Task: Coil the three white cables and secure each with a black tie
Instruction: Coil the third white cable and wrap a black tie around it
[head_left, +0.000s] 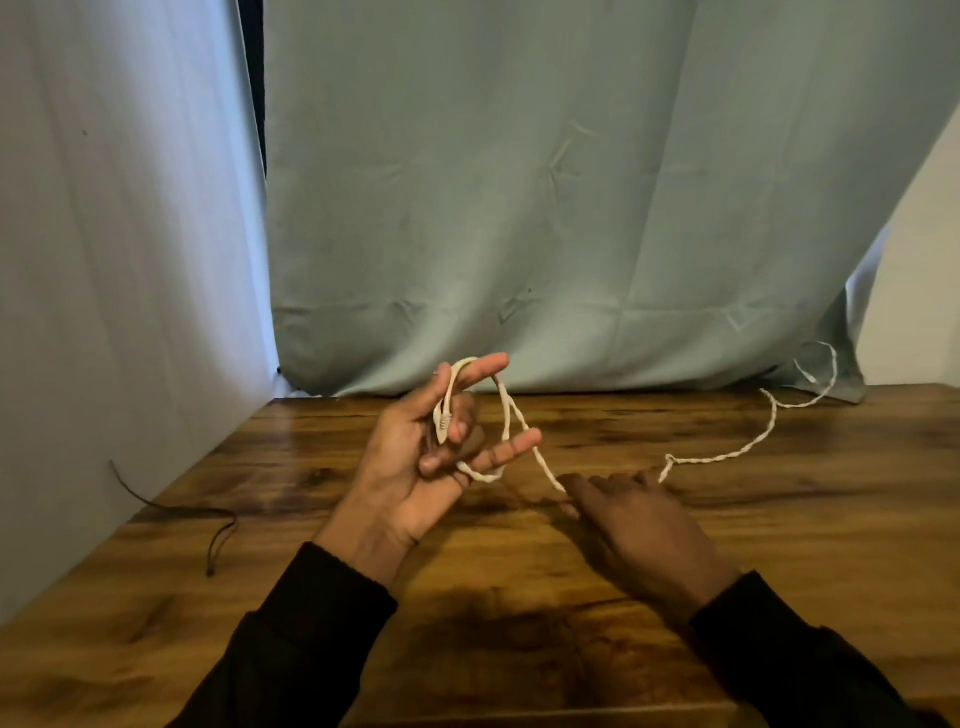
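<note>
My left hand has the cable looped round its spread fingers, plug end pinned by curled ones. My right hand pinches the slack by the table. If my spread fingers relax, the 1 loop slips off.

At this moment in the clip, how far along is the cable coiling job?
Early. Nothing looks finished: no tied coil is in view. In hand: the left hand has the white cable looped over its index and little fingers, while the right hand guides the strand on the wooden table; much of it trails to the far right. Left: finishing this coil and tying it with the black tie lying at left. Other cables aren't visible.
</note>
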